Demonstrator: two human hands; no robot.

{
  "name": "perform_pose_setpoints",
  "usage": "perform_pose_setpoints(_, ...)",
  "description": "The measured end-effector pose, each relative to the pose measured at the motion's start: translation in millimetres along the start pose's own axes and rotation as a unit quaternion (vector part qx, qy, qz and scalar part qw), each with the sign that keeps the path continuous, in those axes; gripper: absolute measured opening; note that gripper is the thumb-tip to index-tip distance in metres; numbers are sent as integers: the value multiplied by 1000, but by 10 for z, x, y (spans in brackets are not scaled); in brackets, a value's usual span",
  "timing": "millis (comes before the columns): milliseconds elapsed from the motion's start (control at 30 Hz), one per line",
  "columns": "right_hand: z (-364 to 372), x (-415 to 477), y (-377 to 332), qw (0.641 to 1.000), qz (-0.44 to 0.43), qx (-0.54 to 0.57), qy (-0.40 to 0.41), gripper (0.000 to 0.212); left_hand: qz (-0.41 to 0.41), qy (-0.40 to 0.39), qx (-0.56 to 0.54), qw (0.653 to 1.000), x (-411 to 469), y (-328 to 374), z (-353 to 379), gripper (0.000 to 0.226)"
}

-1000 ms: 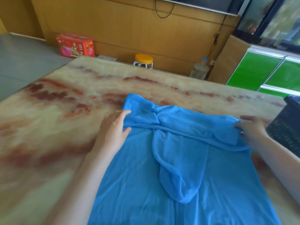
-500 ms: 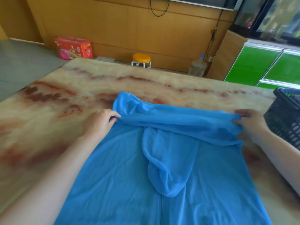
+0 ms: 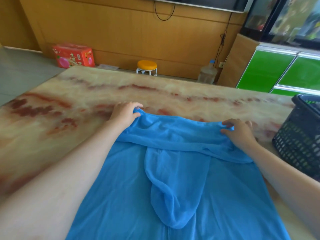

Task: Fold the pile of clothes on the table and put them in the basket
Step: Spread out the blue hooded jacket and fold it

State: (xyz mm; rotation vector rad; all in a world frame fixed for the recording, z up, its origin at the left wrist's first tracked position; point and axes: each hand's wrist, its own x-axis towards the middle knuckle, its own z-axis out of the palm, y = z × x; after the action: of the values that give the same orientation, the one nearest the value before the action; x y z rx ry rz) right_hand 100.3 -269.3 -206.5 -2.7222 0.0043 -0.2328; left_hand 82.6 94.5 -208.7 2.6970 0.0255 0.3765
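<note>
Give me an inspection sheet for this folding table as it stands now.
Surface: marbled table, cream with red veins.
Job's things: blue garment spread flat, far end bunched; dark basket at right.
Clutter: nothing seen.
Grippers: left hand grips the garment's far left corner; right hand pinches its far right edge.
Cables: black cable hangs below the wall screen.
Surroundings: red box, orange stool, water bottle on the floor; green cabinet at right.
</note>
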Motion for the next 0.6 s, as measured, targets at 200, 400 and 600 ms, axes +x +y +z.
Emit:
perform_pose_setpoints(200, 111, -4, 21, 996, 9, -1, 85, 7, -37, 135, -42, 989, 135, -150, 94, 7)
perform_pose_setpoints(400, 205, -64, -22, 997, -19, -8, 78, 39, -120, 160, -32, 979, 145, -29, 146, 45)
perform_pose_setpoints(600, 286, -320, -50, 984, -67, -84, -140, 65, 20, -83, 86, 993, -523, 65, 326, 64)
